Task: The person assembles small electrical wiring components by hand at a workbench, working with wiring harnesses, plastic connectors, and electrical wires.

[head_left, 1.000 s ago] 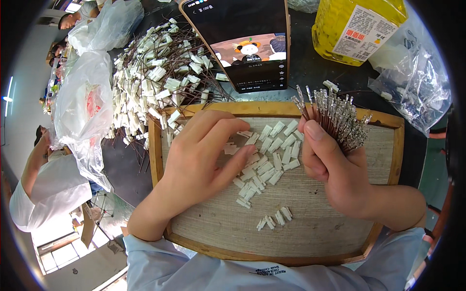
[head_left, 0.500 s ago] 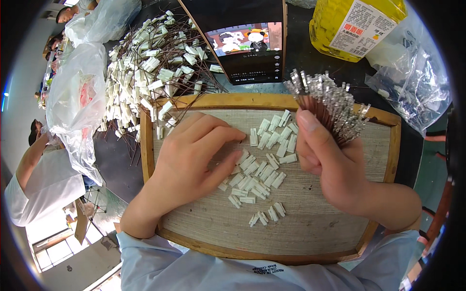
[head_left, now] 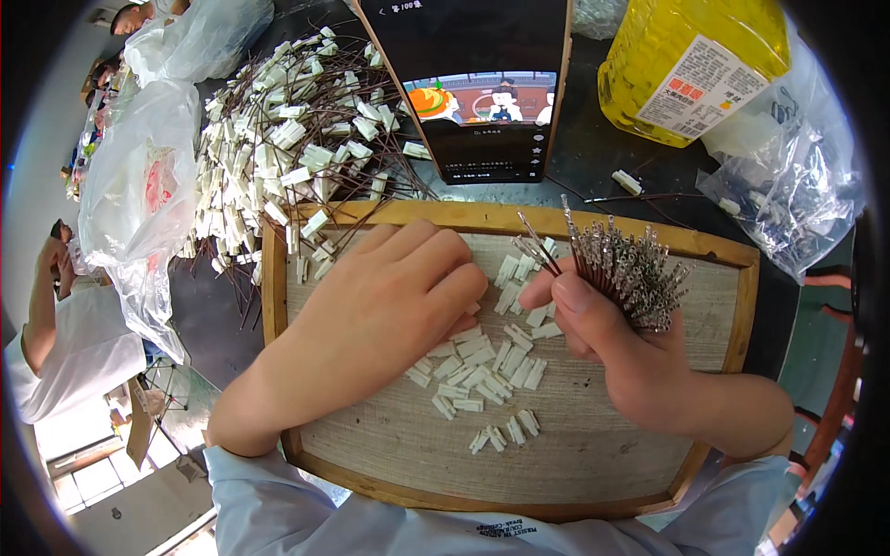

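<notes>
My right hand (head_left: 640, 357) grips a thick bundle of brown wires (head_left: 619, 269), their silvery crimped metal ends pointing up. A few of these wires (head_left: 538, 248) stand apart from the rest, on the left side of my thumb. My left hand (head_left: 394, 292) is low over small white plastic connector housings (head_left: 482, 371), its fingers curled together. Its thumb and fingertips are mostly hidden, so anything pinched there cannot be made out. The loose housings lie in clusters on a wood-framed board (head_left: 593, 445), partly covered by my left hand.
Beyond the board's left corner lies a heap of wires with white housings (head_left: 287, 139). A phone (head_left: 482, 148) stands at the back, beside a yellow bottle (head_left: 686, 69). Clear plastic bags (head_left: 139, 204) are at left; another bag (head_left: 788, 204) is at right. A co-worker (head_left: 79, 343) sits at far left.
My left hand has moved slightly right and its fingers have drawn together. The wire bundle in my right hand is lower, with a few wires now separated. The phone picture has changed.
</notes>
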`<state>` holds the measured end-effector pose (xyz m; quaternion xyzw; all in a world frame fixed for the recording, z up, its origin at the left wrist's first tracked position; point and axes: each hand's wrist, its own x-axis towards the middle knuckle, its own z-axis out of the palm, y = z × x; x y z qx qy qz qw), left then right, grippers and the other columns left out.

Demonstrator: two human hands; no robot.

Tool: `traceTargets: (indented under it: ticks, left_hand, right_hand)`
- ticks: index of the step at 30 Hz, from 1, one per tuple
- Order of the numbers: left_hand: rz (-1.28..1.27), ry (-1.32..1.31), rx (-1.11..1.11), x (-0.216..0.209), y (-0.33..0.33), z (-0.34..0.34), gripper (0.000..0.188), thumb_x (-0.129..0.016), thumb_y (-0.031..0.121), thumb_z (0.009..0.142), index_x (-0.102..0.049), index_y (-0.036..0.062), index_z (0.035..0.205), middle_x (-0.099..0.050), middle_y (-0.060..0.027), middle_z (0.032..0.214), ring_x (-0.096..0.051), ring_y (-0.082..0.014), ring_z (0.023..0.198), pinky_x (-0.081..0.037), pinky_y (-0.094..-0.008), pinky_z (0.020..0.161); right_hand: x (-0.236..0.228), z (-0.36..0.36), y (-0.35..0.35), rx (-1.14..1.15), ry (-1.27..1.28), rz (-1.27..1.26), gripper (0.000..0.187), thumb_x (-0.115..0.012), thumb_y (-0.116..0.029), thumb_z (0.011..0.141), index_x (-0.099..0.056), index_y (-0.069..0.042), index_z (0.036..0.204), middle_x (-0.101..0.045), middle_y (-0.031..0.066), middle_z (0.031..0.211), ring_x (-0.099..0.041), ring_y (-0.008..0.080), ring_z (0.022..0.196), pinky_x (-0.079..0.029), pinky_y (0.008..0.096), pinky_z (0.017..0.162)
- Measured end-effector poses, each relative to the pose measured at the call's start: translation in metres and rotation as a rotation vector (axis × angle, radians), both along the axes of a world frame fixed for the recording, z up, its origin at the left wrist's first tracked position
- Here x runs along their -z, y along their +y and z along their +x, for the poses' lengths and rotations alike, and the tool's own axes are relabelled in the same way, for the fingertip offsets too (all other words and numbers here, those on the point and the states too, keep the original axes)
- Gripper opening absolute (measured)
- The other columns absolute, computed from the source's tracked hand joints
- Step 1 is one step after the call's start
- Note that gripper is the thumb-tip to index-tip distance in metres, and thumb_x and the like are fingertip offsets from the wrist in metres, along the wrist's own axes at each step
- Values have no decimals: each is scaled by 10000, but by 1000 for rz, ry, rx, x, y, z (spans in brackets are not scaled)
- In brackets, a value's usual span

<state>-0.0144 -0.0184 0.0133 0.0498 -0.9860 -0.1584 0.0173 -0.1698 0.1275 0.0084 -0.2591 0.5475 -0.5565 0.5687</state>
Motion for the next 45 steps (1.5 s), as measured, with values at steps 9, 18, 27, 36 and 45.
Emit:
traceTargets:
  ticks: [9, 18, 27, 36, 45]
  left_hand:
    - [183, 82, -65, 8, -4, 10, 252, -685, 11, 711, -539, 24, 917, -531, -85, 910, -547, -237, 827, -443, -310, 691]
    - [775, 364, -66, 1, -6, 15, 245, -632, -47, 761, -582, -38, 1001, -543, -143, 1003, -544, -194, 878, -451, -298, 764]
    - [713, 397, -59, 2, -8, 14, 235, -673, 3, 749, -631, -14, 980, -591, -120, 928, -547, -187, 860, -436, -280, 737]
    - [671, 382, -97, 0, -7, 15, 266, -740, 19, 682, -676, 0, 940, -608, -97, 865, -554, -163, 799, -416, -257, 660]
    - [604, 465, -105, 2, -8, 12, 296, -744, 14, 679, -680, 30, 968, -599, -83, 842, -579, -170, 743, -471, -255, 632]
  right_hand:
    - [-3, 1, 0, 19, 70, -38, 111, -588, -113, 885, -548, -18, 925, -547, -9, 762, -481, 21, 697, -396, 192, 601]
    - [1, 1, 2, -40, 175, -54, 84, -622, -100, 853, -586, -24, 862, -542, -44, 676, -453, 4, 600, -359, 175, 511]
    - [0, 4, 2, 14, 195, -56, 75, -642, -79, 834, -602, -18, 852, -553, -37, 655, -468, -5, 588, -361, 168, 495]
    - [-13, 0, -1, -32, 253, 103, 123, -670, -83, 801, -601, -4, 863, -559, -22, 662, -481, 7, 588, -374, 177, 485]
    - [1, 2, 1, 48, 226, -132, 112, -639, -59, 828, -541, -6, 841, -557, -2, 729, -511, 21, 668, -404, 182, 573]
